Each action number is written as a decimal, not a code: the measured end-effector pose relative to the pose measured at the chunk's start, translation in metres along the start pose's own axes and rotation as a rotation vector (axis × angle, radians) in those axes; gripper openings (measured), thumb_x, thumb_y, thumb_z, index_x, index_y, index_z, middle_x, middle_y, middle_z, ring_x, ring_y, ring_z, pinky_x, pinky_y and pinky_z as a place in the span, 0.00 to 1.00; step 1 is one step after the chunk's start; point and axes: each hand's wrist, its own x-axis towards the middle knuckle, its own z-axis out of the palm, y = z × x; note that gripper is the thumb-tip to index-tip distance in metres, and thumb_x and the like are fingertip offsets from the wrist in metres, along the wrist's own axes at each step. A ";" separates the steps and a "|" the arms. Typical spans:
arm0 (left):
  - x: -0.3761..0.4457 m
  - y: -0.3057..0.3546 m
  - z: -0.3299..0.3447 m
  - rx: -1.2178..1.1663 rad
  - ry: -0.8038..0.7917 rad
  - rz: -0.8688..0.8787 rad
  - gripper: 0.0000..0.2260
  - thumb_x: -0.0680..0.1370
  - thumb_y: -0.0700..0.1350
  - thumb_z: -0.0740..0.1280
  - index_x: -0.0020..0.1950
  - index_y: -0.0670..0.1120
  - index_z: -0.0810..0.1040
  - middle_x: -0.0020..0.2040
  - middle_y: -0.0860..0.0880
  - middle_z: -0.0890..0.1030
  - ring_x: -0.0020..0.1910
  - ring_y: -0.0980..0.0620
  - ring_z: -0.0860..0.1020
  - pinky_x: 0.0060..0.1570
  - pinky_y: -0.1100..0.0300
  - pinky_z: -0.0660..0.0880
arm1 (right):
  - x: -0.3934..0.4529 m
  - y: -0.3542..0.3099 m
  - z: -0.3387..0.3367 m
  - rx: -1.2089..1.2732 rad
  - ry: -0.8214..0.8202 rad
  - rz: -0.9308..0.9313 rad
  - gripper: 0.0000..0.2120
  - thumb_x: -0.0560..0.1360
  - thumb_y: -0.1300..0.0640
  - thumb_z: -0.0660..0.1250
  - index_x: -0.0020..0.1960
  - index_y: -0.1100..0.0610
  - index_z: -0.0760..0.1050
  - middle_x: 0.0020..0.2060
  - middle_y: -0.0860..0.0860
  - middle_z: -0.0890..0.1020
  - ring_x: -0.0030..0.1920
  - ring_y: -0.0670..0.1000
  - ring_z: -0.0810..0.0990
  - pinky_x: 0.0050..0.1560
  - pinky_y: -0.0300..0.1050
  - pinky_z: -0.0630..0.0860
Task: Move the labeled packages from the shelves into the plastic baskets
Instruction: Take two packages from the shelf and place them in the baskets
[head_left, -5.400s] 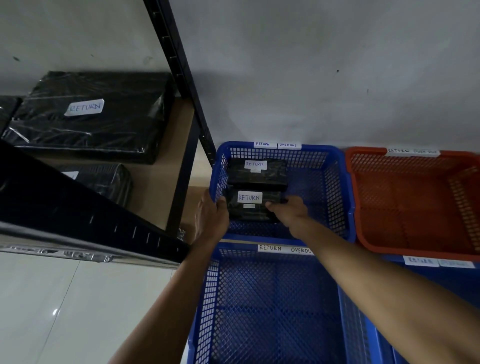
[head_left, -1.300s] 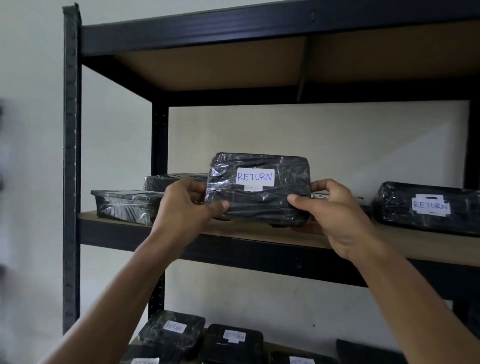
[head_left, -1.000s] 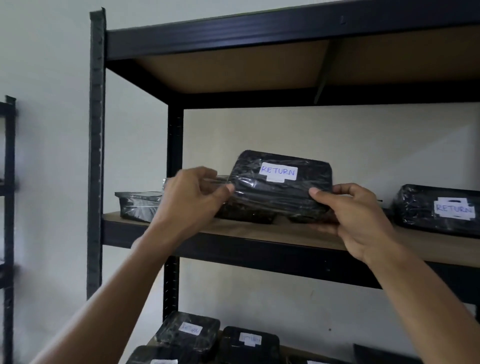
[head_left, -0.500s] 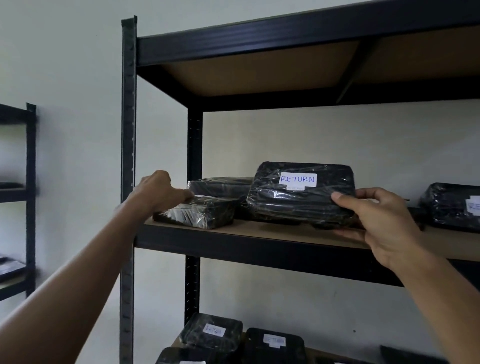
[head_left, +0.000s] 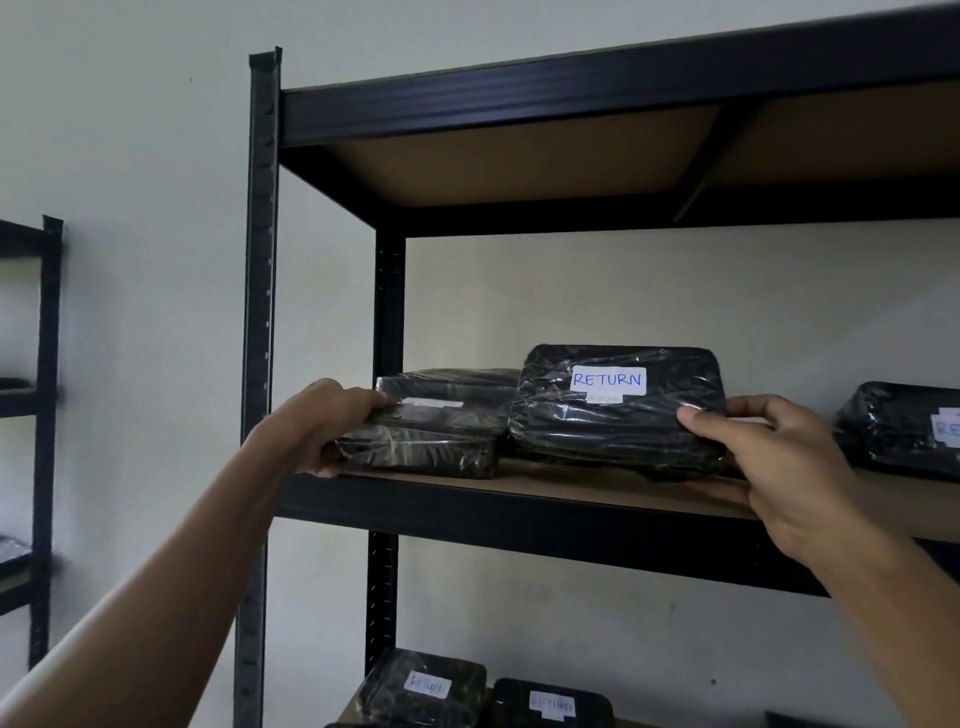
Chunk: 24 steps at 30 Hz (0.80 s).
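A black shrink-wrapped package with a white RETURN label (head_left: 618, 410) is tilted up on the shelf board (head_left: 597, 486). My right hand (head_left: 779, 462) grips its right end, thumb on the front and fingers underneath. My left hand (head_left: 324, 423) grips the left end of a flatter black package (head_left: 431, 441) at the shelf's left front corner. Behind it lies another black package (head_left: 457, 382). No basket is in view.
A further RETURN package (head_left: 904, 431) sits on the same shelf at the right edge. Several labeled packages (head_left: 431, 688) lie on the shelf below. The rack's black upright (head_left: 260, 312) stands left of my left arm. A second rack (head_left: 41, 415) is at far left.
My left hand let go of the RETURN package, moved left and took hold of the flatter package at the shelf's corner. My right hand kept its hold on the RETURN package.
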 end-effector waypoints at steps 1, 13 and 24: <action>0.000 0.000 0.000 -0.034 0.006 0.024 0.14 0.78 0.51 0.66 0.45 0.40 0.75 0.38 0.43 0.77 0.31 0.47 0.75 0.28 0.59 0.74 | 0.000 0.000 -0.001 -0.001 0.000 -0.001 0.16 0.70 0.61 0.75 0.54 0.60 0.74 0.44 0.56 0.83 0.45 0.56 0.84 0.42 0.53 0.81; -0.005 -0.021 0.007 -0.625 0.073 0.450 0.18 0.79 0.44 0.68 0.64 0.44 0.65 0.52 0.45 0.81 0.46 0.52 0.81 0.43 0.60 0.78 | -0.004 0.000 -0.004 0.009 -0.001 -0.035 0.15 0.70 0.62 0.75 0.53 0.58 0.75 0.45 0.56 0.83 0.45 0.56 0.84 0.43 0.53 0.80; -0.006 -0.024 0.016 -0.686 0.058 0.488 0.20 0.77 0.47 0.69 0.65 0.47 0.65 0.56 0.45 0.81 0.54 0.48 0.82 0.52 0.54 0.78 | -0.022 -0.005 -0.008 -0.002 0.076 -0.057 0.17 0.71 0.63 0.74 0.57 0.60 0.74 0.41 0.52 0.83 0.39 0.52 0.84 0.40 0.51 0.81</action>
